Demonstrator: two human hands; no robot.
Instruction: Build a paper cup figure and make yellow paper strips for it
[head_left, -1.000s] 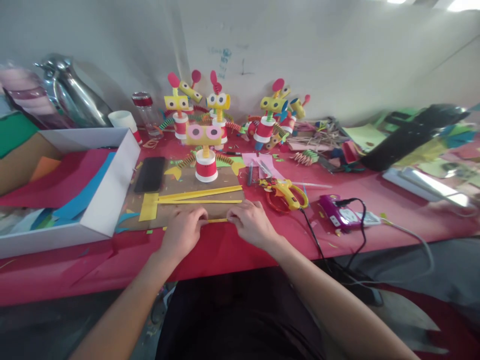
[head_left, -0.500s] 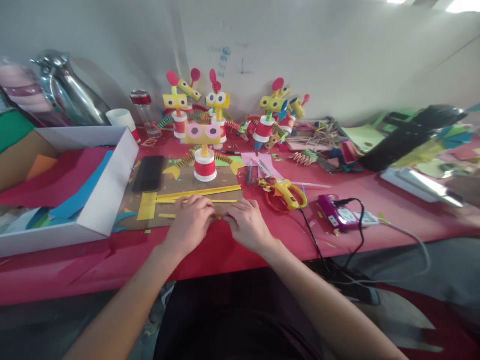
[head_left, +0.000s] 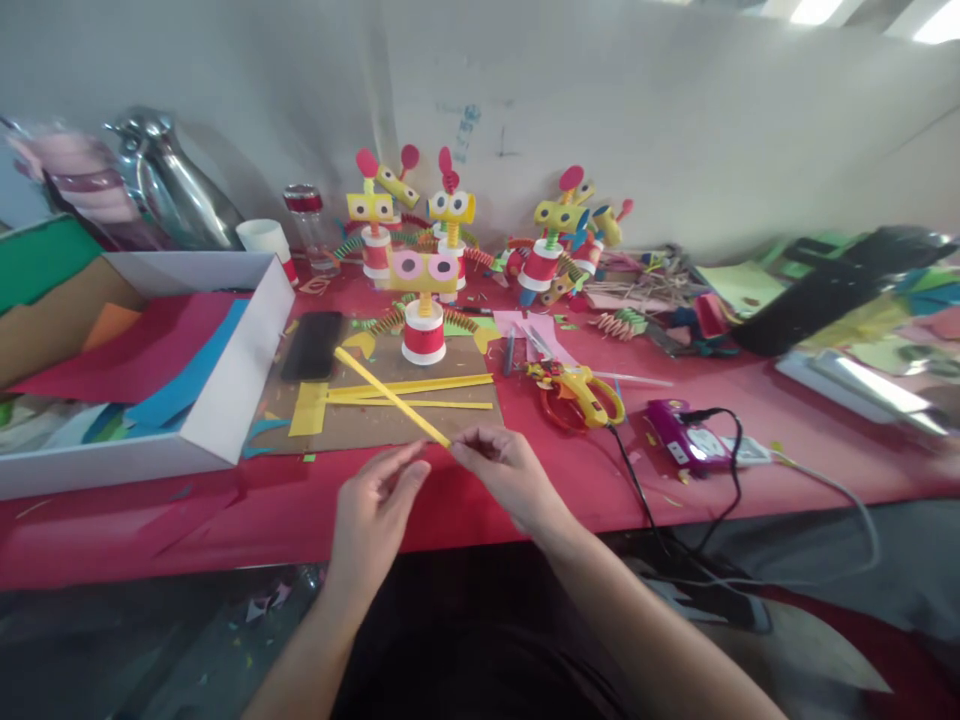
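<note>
Between thumb and fingers, my right hand (head_left: pixel 510 472) pinches one end of a yellow paper strip (head_left: pixel 390 396), which slants up to the left above the cardboard. My left hand (head_left: pixel 379 510) is just left of that end, thumb and fingers apart, with nothing seen in it. More yellow paper strips (head_left: pixel 450 383) lie on the cardboard sheet (head_left: pixel 375 440), beside a yellow paper piece (head_left: pixel 307 408). Behind them stands a paper-cup figure (head_left: pixel 424 332) with pink eyes and folded-paper arms.
A white box (head_left: pixel 240 370) of coloured paper stands left, near a black phone (head_left: pixel 313 345). To the right lie a yellow glue gun (head_left: pixel 581 395) and a purple power socket (head_left: pixel 686 440) with cables. More cup figures (head_left: pixel 541 262) stand along the wall.
My right hand has lifted one end of a yellow strip, which now slants over the cardboard. My left hand has drawn back toward me and opened. The whole view has shifted slightly.
</note>
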